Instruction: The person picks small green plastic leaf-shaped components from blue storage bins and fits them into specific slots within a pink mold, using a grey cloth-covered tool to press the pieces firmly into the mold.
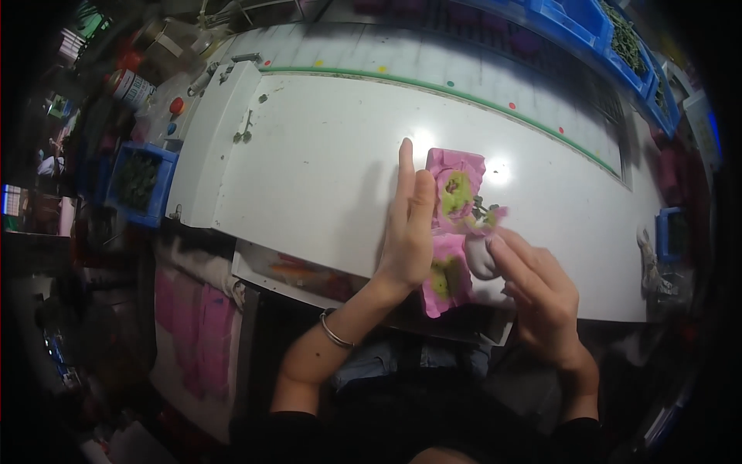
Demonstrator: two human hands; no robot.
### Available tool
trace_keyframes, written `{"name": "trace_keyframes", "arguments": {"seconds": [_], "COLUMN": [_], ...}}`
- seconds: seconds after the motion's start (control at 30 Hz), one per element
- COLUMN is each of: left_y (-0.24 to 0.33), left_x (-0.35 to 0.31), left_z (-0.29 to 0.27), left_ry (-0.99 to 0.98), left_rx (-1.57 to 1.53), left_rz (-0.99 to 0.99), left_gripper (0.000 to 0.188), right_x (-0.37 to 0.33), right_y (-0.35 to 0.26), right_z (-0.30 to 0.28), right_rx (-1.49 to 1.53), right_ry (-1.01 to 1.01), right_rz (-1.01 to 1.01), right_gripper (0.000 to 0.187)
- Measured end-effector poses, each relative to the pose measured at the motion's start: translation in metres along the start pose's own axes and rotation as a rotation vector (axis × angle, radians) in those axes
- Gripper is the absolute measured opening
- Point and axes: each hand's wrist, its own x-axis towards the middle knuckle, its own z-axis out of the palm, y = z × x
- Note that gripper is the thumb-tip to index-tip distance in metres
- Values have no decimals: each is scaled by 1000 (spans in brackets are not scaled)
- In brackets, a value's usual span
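Note:
A crumpled pink sheet (456,161) with yellow-green patches lies on the white table (325,155), and its lower part (442,298) reaches over the near edge. My left hand (408,232) stands on edge against the sheet's left side, with its fingers stretched upward and holding nothing. To the right of the sheet, my right hand (541,286) pinches a pale rounded thing (481,261) whose kind I cannot make out. At its upper end are a torn pink scrap (492,218) and a few small dark green leaves (479,206). My right fingertips partly hide it.
A blue crate (158,197) of leafy green sprigs stands at the left; blue bins (576,27) with greens run along the top right. A green strip (371,77) crosses the table's far side. Leaf bits (243,133) lie at left. Pink cloths (209,332) hang below.

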Motion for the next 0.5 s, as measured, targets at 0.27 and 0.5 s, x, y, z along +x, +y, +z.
{"name": "trace_keyframes", "arguments": {"seconds": [0.27,0.5], "left_y": [12,15], "left_x": [-10,-10], "left_z": [2,9], "left_ry": [-35,19], "left_rx": [-222,-481], "left_rz": [-67,-264], "left_gripper": [50,52], "right_x": [-6,-14], "right_y": [2,2], "right_z": [10,21], "right_rx": [-113,-200], "right_ry": [-180,-162], "right_rz": [-49,-128], "right_gripper": [60,56]}}
